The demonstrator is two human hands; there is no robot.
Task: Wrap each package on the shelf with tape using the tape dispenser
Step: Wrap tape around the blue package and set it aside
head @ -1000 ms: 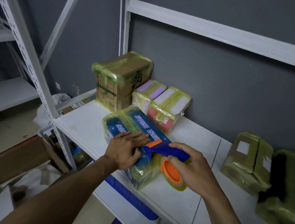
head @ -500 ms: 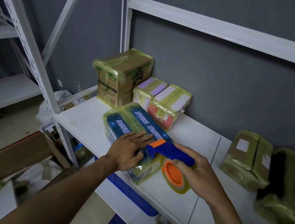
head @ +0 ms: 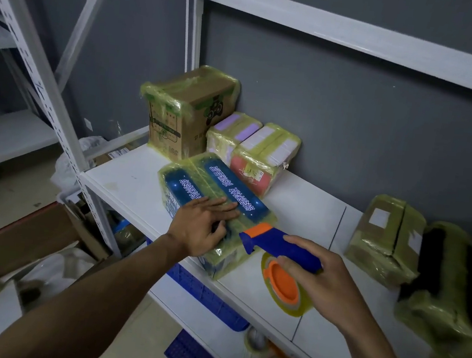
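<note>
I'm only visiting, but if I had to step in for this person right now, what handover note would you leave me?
Left hand: open, straight fingers pressing on top of the blue package.
Right hand: grips the tape dispenser by its handle, its front at that package's near end.
The blue package lies near the shelf's front edge; a cardboard box and two small packages stand behind it, two more packages to the right.
Done: all six already show yellowish tape.
Left: probably finish this strip; whether any needs more tape, I cannot tell.
</note>
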